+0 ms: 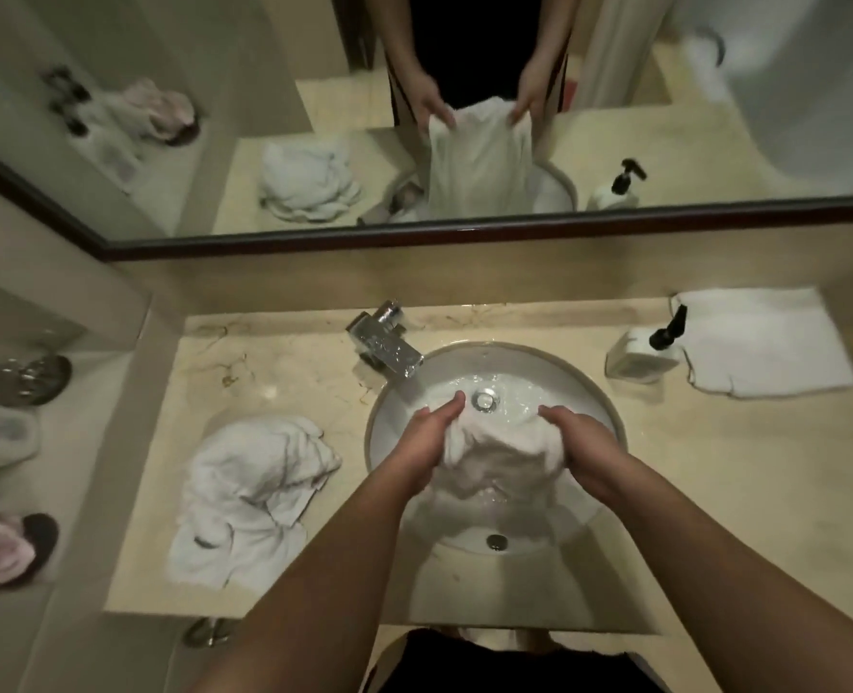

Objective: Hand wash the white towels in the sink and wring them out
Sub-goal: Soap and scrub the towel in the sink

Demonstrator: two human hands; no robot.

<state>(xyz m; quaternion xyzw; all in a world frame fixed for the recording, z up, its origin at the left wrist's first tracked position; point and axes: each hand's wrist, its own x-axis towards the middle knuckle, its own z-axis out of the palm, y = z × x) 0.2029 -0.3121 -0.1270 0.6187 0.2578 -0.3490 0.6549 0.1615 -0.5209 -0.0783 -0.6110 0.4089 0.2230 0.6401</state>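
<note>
I see the left hand (pixel 427 450) and right hand (pixel 582 455) apart, each gripping an edge of the wet white cloth towel (pixel 499 460), bunched over the round white ceramic sink (pixel 609 417) so water drains inside; crumpled white towel pile (pixel 252 497) waits left of the sink.

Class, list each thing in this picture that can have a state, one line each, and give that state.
Towel in sink: wet, bunched, gripped by both hands.
Left hand: grips towel.
Right hand: grips towel.
Sink: holds water.
Towel heap: crumpled on counter.
Flat towel: spread flat.
Pump bottle: upright.
</note>
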